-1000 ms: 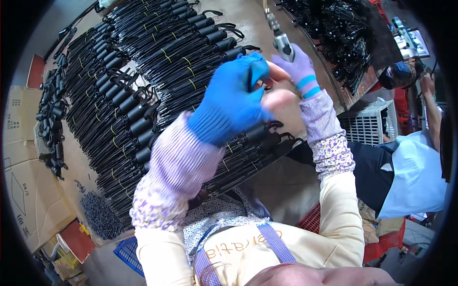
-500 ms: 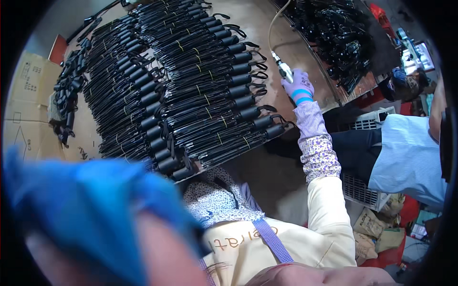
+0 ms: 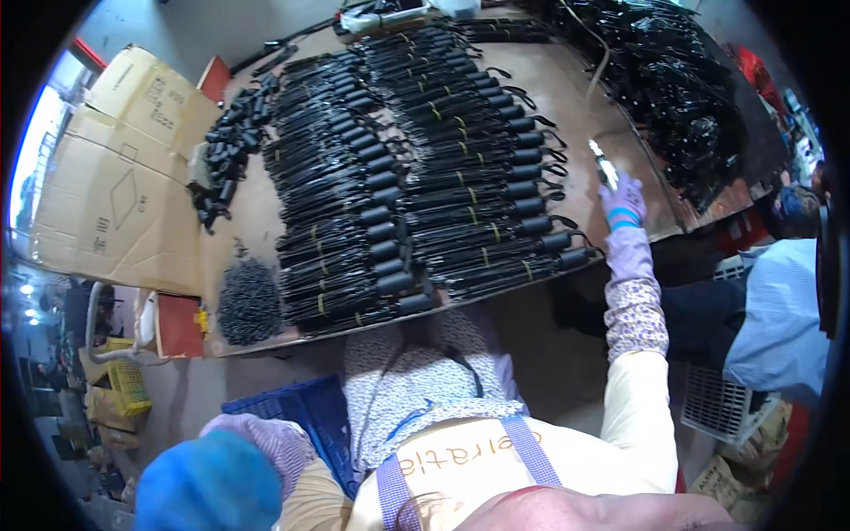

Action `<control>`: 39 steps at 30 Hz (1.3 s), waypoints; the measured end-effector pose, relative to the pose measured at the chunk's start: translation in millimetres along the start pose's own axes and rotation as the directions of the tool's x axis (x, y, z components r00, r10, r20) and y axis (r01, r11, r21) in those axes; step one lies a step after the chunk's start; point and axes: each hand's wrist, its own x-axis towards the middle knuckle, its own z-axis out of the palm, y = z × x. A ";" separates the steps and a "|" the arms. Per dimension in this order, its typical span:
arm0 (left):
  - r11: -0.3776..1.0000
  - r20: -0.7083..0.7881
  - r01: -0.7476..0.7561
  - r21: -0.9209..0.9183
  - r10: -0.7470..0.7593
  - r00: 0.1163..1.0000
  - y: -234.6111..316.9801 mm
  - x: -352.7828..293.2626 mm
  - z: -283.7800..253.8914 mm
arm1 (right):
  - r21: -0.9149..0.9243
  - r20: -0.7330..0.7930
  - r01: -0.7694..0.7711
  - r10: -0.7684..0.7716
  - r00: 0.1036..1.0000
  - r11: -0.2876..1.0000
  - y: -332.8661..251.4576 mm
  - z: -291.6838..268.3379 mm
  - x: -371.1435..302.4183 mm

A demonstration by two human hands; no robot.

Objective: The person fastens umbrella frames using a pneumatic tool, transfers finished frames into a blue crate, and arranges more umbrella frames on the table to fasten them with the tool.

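My right hand (image 3: 625,202), in a purple glove with a blue wristband, is closed around a slim silver-white air tool (image 3: 605,168) with a hose (image 3: 604,66) leading away. It rests over the table's right part, beside the strap ends of two long rows of black folding umbrella frames (image 3: 460,177), bundled with yellow bands. At lower left, near my body, my left hand (image 3: 208,482) appears as a rounded blue shape beyond a purple sleeve. It is blurred; its fingers cannot be made out, nor whether the blue is a glove or cloth.
Loose black handles (image 3: 228,155) and a heap of small dark parts (image 3: 250,301) lie on the table's left. An open cardboard box (image 3: 133,195) stands beside them. More black frames (image 3: 682,97) pile up at far right. A co-worker in a blue shirt (image 3: 784,310) is at right.
The blue-covered left hand has dropped from close before the camera to the lower left. The view has shifted, showing more table at left. My right hand keeps the air tool.
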 end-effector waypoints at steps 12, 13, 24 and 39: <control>0.971 -0.964 0.180 -0.158 -0.191 0.184 -182.6 -101.1 -137.1 | 0.605 -0.298 0.676 -0.667 0.683 0.422 -161.3 -118.3 -107.7; 0.977 -0.960 0.117 -0.178 -0.198 0.196 -185.1 -104.9 -134.2 | 0.553 -0.369 0.801 -0.794 0.484 0.231 -182.6 -124.8 -129.3; 0.818 -0.871 -0.316 -0.481 -0.487 0.066 -273.8 -105.2 -36.5 | 0.528 -0.118 0.845 -0.977 0.177 0.089 -140.8 -115.9 -280.7; 0.649 -0.909 -0.676 -0.350 -0.408 0.079 -388.6 -40.4 -58.7 | 0.645 0.615 0.594 -0.788 -0.031 0.481 -103.2 -77.4 -298.0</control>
